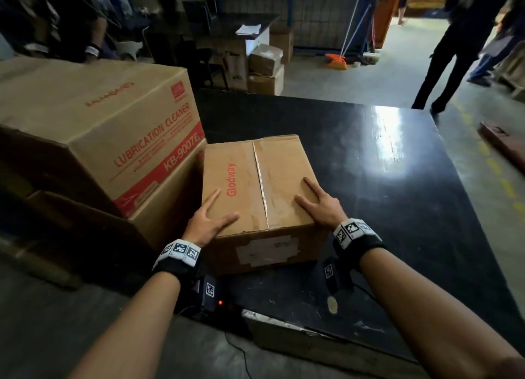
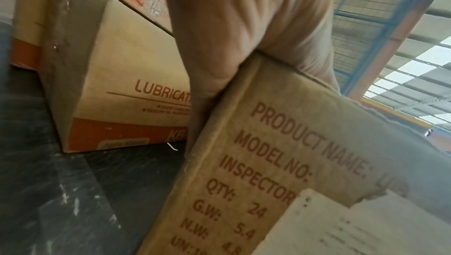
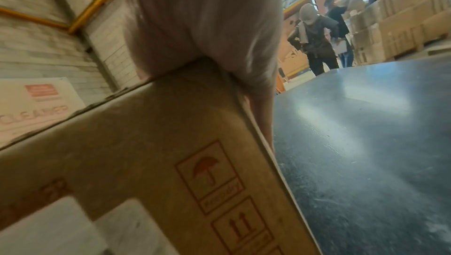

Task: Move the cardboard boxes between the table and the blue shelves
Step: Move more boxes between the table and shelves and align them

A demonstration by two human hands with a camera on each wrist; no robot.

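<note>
A small taped cardboard box marked Glodway stands on the black table, close to me. My left hand lies over its near left top corner, thumb and forefinger straight on the lid. My right hand lies the same way over the near right corner. In the left wrist view the left hand rests on the box edge, with a finger running down its left side. The right wrist view has the right hand on the box corner, a finger down the right side.
Two large stacked Lubrication Cleaner boxes stand touching the small box's left side. Bare tabletop stretches to the right. A person in dark clothes walks at the back right. More boxes and an orange broom are on the floor beyond.
</note>
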